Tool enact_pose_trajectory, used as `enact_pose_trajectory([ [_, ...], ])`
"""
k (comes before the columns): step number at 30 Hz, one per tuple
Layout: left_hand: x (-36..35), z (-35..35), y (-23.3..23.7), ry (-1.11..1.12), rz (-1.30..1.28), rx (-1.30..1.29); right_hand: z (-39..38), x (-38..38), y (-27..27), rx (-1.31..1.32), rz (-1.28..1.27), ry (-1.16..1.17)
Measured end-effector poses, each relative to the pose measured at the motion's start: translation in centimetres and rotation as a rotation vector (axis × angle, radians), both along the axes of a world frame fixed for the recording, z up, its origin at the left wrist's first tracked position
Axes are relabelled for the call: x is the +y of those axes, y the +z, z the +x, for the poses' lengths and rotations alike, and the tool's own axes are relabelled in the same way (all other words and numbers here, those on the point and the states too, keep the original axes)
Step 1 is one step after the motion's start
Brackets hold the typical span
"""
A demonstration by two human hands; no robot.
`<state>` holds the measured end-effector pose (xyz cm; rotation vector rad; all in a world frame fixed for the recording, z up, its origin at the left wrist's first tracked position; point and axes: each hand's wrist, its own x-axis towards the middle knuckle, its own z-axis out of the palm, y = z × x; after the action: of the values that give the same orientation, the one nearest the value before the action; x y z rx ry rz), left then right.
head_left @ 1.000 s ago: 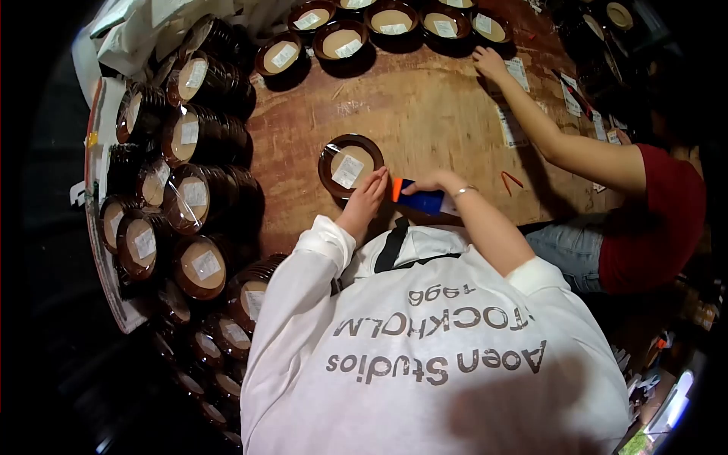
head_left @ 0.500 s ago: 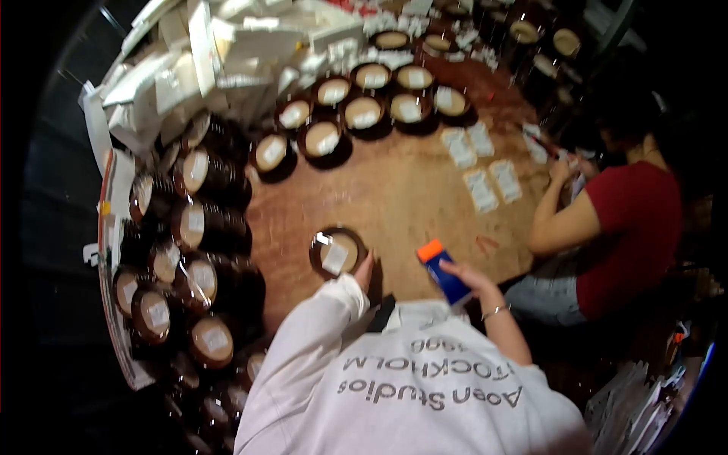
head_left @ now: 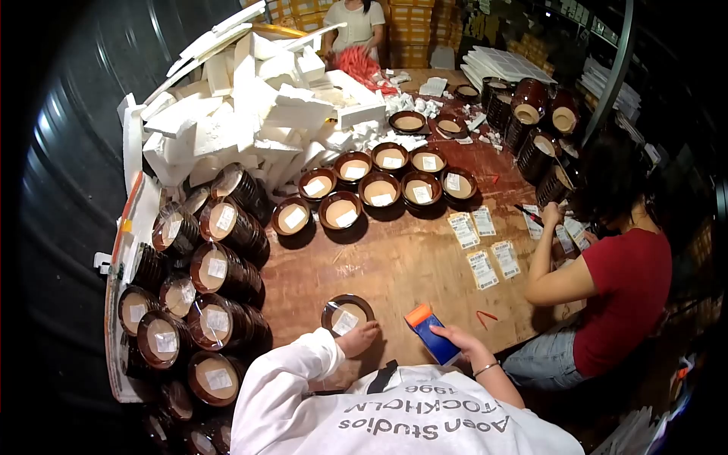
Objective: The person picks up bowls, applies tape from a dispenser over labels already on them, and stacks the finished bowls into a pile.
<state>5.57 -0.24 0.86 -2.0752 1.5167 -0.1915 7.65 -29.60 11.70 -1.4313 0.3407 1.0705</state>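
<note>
My left hand curls its fingers over the near right rim of a dark brown glazed bowl with a beige inside. A white label shows in the bowl, partly glossy as if under clear film. In my right hand is a blue block-shaped tool with an orange end pointing forward and left. My fingers wrap its right side, and its underside is hidden. Both hands are over the near part of the wooden table, the tool to the right of the bowl.
Labelled bowls stand across the table beyond my hands. Stacks of bowls line the left, below piled white foam. Printed label sheets and a red V-shaped piece lie right. A person in red sits there; another stands behind.
The view has tilted upward, showing more of the far room. My left hand's fingers have come over the bowl's rim from its side. The blue tool stays in my right hand.
</note>
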Motion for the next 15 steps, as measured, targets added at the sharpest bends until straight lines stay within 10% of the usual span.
enact_pose_trajectory([
  [8,-4.0,1.8,5.2,0.208,0.344,0.532,0.5,1.0,0.6,-0.045,0.031,0.002],
  [15,2.3,10.8,1.2,1.094,-1.023,0.834,-1.3,-0.2,0.7,-0.031,0.157,-0.182],
])
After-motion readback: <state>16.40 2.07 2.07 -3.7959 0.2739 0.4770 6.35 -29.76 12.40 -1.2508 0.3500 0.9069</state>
